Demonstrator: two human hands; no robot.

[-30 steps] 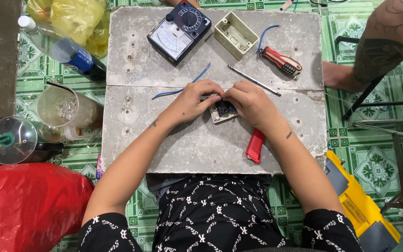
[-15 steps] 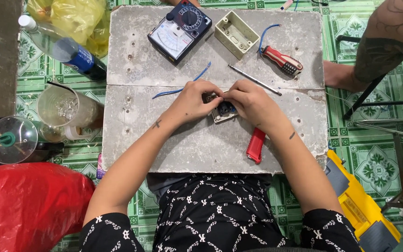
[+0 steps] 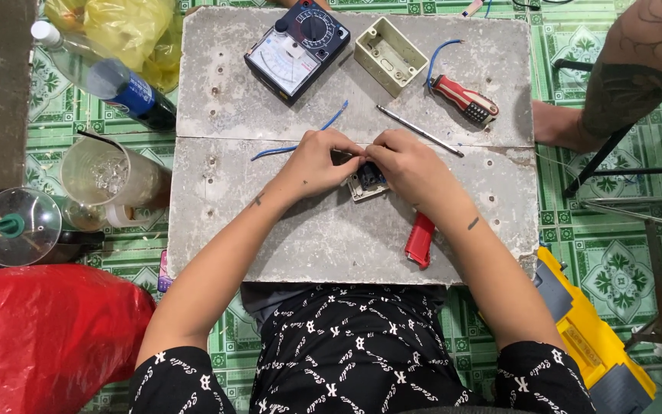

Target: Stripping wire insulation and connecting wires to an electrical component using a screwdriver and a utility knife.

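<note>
Both hands meet over a small wall socket module (image 3: 367, 181) on a grey concrete slab (image 3: 308, 245). My left hand (image 3: 319, 159) pinches the end of a blue wire (image 3: 300, 138) at the module's top edge. My right hand (image 3: 411, 165) grips the module from the right and steadies it. The fingertips hide where the wire enters. A red-handled tool (image 3: 420, 240) lies just under my right wrist.
On the slab's far side sit an analogue multimeter (image 3: 298, 49), a cream mounting box (image 3: 390, 55), a red screwdriver (image 3: 464, 100) and a thin metal rod (image 3: 420, 130). A plastic bottle (image 3: 109, 79), a clear cup (image 3: 109, 180), a red bag (image 3: 40, 337) left; a yellow case (image 3: 588, 341) and another person's arm (image 3: 637, 69) right.
Both hands stay on the socket module; the fingers have shifted only slightly around the blue wire's end. Everything else on the slab is unmoved.
</note>
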